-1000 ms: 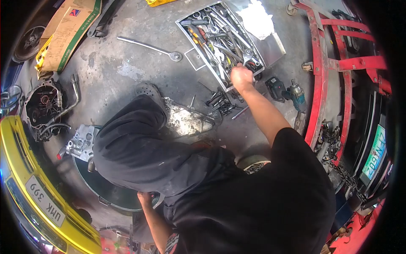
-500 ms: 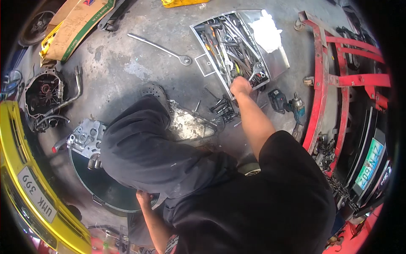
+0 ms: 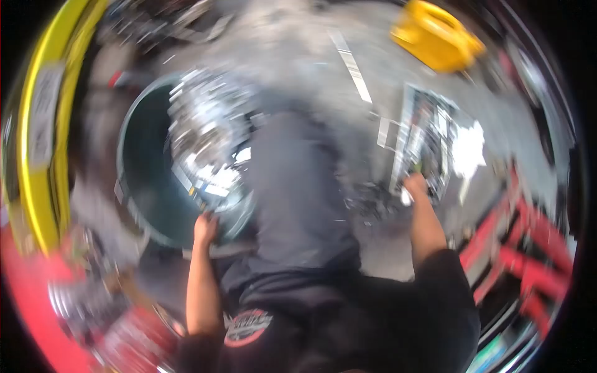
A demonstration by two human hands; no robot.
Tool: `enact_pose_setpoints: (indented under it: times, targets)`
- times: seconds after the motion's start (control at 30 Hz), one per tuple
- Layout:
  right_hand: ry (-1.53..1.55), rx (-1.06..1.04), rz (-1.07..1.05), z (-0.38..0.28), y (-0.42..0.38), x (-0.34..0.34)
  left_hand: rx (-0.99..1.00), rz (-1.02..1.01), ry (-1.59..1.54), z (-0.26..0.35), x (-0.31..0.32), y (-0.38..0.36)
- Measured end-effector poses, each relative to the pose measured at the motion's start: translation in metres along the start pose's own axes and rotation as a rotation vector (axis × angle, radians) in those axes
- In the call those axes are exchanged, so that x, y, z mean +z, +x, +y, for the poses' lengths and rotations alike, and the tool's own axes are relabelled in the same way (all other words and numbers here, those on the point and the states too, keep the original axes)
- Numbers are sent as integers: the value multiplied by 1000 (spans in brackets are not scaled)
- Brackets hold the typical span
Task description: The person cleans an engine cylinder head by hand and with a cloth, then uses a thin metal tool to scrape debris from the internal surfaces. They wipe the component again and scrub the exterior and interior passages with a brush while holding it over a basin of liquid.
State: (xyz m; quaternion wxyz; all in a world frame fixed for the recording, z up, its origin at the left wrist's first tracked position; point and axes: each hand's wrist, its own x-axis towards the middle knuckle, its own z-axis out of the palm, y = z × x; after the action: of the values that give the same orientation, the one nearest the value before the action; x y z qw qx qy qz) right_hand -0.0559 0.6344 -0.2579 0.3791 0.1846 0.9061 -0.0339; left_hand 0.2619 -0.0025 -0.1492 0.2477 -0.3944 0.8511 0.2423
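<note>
My left hand [image 3: 205, 229] is at the near rim of a large dark green tub [image 3: 134, 208], its fingers smeared by motion. Just beyond it, a narrow piece with a yellowish band slants toward a shiny cast metal engine part [image 3: 208, 115], which lies over the tub's right side. Curled closed, my right hand [image 3: 415, 183] is at the near end of an open metal toolbox [image 3: 405, 102] full of hand tools. A small bright piece shows right beneath its fingers; I cannot tell what it is.
A yellow jug [image 3: 435, 37] stands beyond the toolbox. A long metal wrench [image 3: 353, 68] lies on the floor to its left. Dark small parts [image 3: 367, 202] lie near my right hand. Red metal frames [image 3: 528, 248] are at right, a yellow car bumper [image 3: 31, 149] at left.
My view has swung left and blurred, bringing more of the tub and engine part into sight. My right hand stays at the toolbox's near end, my left at the tub rim.
</note>
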Motion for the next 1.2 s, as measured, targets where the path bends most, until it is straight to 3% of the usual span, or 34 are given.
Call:
enact_pose_setpoints:
  times: [0.13,0.2,0.23,0.27,0.3,0.33,0.4,0.43,0.47,0.5,0.53,0.57,0.63,0.67,0.73,0.77,0.83,0.87,0.9,0.97,1.0,1.03,1.07,1.1,1.13,1.17,1.2]
  targets:
    - [-217,-322,160,25,40,32,-70,-1,-82,22,-9,-18]
    - [-312,-381,90,39,81,46,-63,10,-114,21,-7,-22]
    - [-373,-597,1,58,110,50,-52,11,-114,23,-7,-24]
    - [-406,-567,17,73,136,62,-32,17,-111,24,-9,-23]
    - [-590,-667,111,83,154,70,-48,21,-126,24,-10,-23]
    - [-642,-626,89,54,105,44,-65,18,-138,22,-10,-26]
    - [-757,-770,87,59,104,37,-78,35,-150,23,-14,-28]
    - [-585,-765,163,60,92,29,-73,50,-153,24,-17,-31]
    - [-811,-785,124,58,75,11,-65,60,-153,26,-19,-33]
    - [-845,-868,2,65,71,-9,-46,99,-155,30,-23,-32]
    - [-634,-813,46,94,87,-13,-28,132,-157,36,-26,-31]
    - [-702,-606,-58,93,70,-39,-11,164,-160,42,-28,-32]
    - [-781,-840,-76,91,35,-103,35,254,-210,62,-33,-31]
    - [-674,-1055,185,105,28,-126,78,334,-217,77,-38,-33]
    - [192,-411,168,8,-98,-192,93,393,-370,132,-67,-53]
    - [425,-480,164,-5,-107,-212,164,458,-514,157,-74,-64]
    - [520,-694,298,-106,-219,-245,338,387,-785,209,-96,-92]
    - [576,-802,231,-148,-261,-252,483,457,-810,231,-104,-103]
    - [557,-836,190,-194,-313,-247,635,529,-828,248,-112,-110]
    - [367,-940,111,-273,-385,-219,658,224,-1187,265,-137,-121]
    - [162,-1321,296,-304,-398,-191,683,287,-1323,268,-142,-116]
    - [134,-1579,304,-338,-418,-169,706,349,-1462,267,-147,-111]
    - [-123,-1560,250,-362,-421,-152,581,373,-1431,255,-155,-99]
    - [-73,-1613,172,-384,-430,-133,464,386,-1488,237,-160,-85]
    - [-246,-1536,86,-401,-440,-121,365,448,-1539,215,-160,-65]
    - [-136,-1663,38,-406,-443,-109,130,421,-1631,191,-173,-51]
    - [-208,-1652,-84,-410,-445,-102,57,558,-1478,157,-169,-22]
